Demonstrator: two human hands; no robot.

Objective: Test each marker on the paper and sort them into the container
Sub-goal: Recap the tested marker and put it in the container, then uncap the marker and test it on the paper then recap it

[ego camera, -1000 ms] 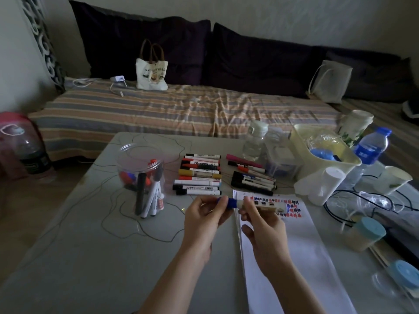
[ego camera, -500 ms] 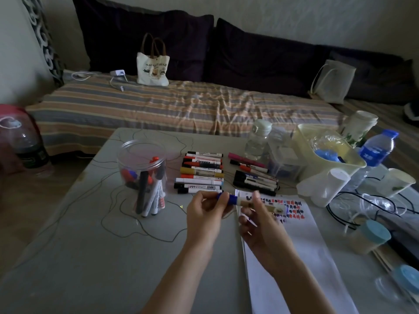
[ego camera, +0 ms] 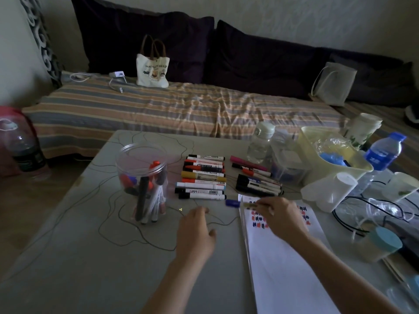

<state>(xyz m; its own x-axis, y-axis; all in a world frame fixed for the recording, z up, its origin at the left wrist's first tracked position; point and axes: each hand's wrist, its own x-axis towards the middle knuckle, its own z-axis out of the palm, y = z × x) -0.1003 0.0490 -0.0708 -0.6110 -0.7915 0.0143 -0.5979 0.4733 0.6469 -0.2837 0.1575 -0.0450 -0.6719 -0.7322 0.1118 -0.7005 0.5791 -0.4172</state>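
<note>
Right hand (ego camera: 281, 214) pinching blue-capped marker (ego camera: 242, 203) over paper (ego camera: 283, 264) — left hand (ego camera: 196, 232) apart.

- The right hand (ego camera: 280, 214) pinches a blue-capped marker (ego camera: 240, 203) lying level over the top edge of the paper (ego camera: 283, 268).
- The left hand (ego camera: 196, 232) hangs loose above the table (ego camera: 68, 257).
- At ten o'clock from the left hand stands the clear container (ego camera: 141, 175), markers upright inside.
- At twelve o'clock lies a row of markers (ego camera: 201, 179).

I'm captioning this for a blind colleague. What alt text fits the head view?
A right hand holds a blue-capped marker over scribbled paper; the left hand rests open on the table. Beyond: loose markers and a clear jar of markers.
</note>
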